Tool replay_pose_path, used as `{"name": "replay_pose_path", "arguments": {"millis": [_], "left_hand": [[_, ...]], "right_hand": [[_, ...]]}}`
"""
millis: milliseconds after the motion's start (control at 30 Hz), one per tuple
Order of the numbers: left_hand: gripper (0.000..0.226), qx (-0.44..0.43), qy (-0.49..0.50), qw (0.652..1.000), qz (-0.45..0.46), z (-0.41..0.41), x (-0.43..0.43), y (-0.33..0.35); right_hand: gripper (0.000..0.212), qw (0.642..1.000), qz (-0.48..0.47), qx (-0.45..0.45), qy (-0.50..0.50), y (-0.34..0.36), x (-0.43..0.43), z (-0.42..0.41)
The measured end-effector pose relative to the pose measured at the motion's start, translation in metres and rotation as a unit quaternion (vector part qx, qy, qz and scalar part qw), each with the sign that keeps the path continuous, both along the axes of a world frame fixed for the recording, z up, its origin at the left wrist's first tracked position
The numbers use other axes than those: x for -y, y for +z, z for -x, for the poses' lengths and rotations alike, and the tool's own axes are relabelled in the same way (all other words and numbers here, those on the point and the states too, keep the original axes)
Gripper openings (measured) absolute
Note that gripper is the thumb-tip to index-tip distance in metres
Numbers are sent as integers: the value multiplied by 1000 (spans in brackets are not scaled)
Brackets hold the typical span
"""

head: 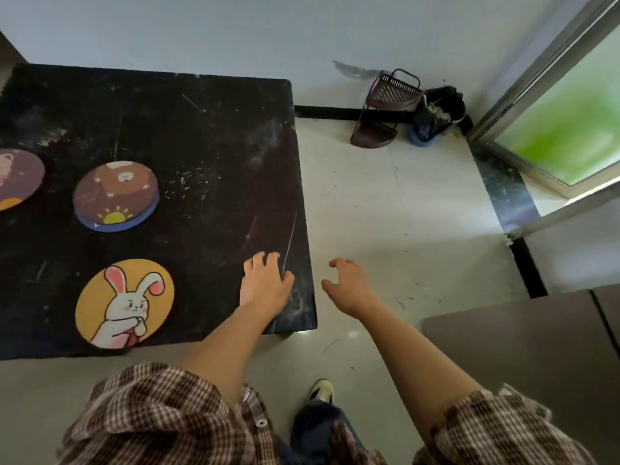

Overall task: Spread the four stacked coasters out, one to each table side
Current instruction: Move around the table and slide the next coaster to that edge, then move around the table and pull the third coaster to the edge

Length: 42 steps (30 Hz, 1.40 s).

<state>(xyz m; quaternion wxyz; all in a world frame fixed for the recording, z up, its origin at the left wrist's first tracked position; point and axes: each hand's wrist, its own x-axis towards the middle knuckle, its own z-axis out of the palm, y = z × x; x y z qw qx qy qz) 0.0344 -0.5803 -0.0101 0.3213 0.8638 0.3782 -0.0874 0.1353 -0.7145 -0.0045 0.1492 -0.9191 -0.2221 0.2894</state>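
The round brown bear coaster on the blue one looks thin, stiff, light; lift its edge. Your left hand lies spread on the black table, right hand open, empty.

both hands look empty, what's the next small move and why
Probably reach the left hand back to the round brown bear coaster and lift it off the blue coaster beneath it: those two are stacked, and the black table has bare far and right sides.

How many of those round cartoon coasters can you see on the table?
4. A rabbit coaster near the front edge, a bear coaster in the middle lying on a blue coaster, and a purple coaster cut off at the left. More could be outside the picture.
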Motion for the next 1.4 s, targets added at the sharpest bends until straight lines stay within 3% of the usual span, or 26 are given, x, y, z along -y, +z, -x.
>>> {"name": "replay_pose_path", "arguments": {"millis": [300,767,933,1200,1400], "left_hand": [[54,-37,106,993,-21,-57,22,-5],[55,-28,259,964,-50,-137,-63,-26],[59,-54,302,950,-54,-144,-79,-29],[58,-83,394,913,-63,-159,-98,-27],[58,-74,541,837,-38,-184,-111,-21]], "right_hand": [[50,989,34,45,140,-9,-2,-85],[51,953,21,100,284,-14,-141,-183],[52,934,13,78,347,-13,-188,-199],[49,862,5,87,499,-12,-253,-213],[51,794,-11,80,602,-15,-292,-233]]}}
